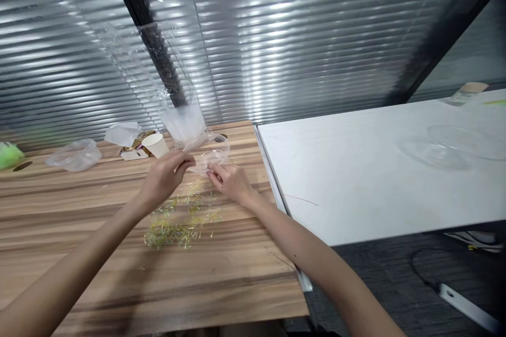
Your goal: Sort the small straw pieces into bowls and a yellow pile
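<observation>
My left hand (pixel 168 174) and my right hand (pixel 229 181) are close together over the wooden table (pixel 221 284), fingers pinched. Between them is a clear plastic piece (pixel 203 160), its exact form hard to make out; both hands' fingertips are on it. A round clear container (pixel 221 148) lies just behind the fingers. Below the hands, yellow-green tinsel shreds (pixel 169 229) are spread on the wood. A white paper cup (pixel 155 144) stands tilted behind my left hand, beside a clear bag with white cups (pixel 184 122).
A clear bowl (pixel 75 155), a small box with tissue (pixel 134 152) and a green item (pixel 10 155) sit at the back left. On the right, a white table (pixel 336 184) holds clear round plastic (pixel 454 147). A power strip (pixel 466 305) lies on the floor.
</observation>
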Available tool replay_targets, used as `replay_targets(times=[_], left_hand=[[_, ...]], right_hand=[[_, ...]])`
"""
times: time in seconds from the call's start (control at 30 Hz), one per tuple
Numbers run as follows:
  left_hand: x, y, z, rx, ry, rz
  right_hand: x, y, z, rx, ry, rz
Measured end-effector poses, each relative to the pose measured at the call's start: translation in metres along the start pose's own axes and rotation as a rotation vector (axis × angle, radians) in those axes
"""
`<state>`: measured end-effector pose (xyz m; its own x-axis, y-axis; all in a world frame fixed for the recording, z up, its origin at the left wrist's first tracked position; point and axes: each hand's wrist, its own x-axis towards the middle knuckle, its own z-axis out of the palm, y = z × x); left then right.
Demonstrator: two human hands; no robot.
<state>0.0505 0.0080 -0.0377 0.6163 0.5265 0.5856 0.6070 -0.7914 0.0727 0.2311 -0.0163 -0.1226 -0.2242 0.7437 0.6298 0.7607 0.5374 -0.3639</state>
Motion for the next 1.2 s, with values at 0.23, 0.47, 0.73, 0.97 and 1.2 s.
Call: replay_targets(times=[0.23, 0.47, 0.73, 0.97, 1.2], left_hand=[[-0.002, 0.011, 0.009, 0.075, 0.044, -0.043], [-0.096, 0.06, 0.012, -0.005, -0.539, 0.194], [-0.114, 0.053, -0.002, 0.031, -0.631, 0.16], [-0.102, 0.08, 0.02, -0.075, -0.694, 0.187], [-0.126, 0.093, 0.003, -0.093, -0.726, 0.18]], right_hand=[[-0.002, 0.004, -0.001, 0.013, 0.009, 0.005], [-0.001, 0.007, -0.001, 0.006, 0.027, 0.073], [-0.003, 0.004, -0.001, 0.039, 0.007, 0.045], [-0.004, 0.009, -0.003, 0.046, 0.05, 0.094], [-0.005, 0.01, -0.004, 0.075, 0.017, 0.141]])
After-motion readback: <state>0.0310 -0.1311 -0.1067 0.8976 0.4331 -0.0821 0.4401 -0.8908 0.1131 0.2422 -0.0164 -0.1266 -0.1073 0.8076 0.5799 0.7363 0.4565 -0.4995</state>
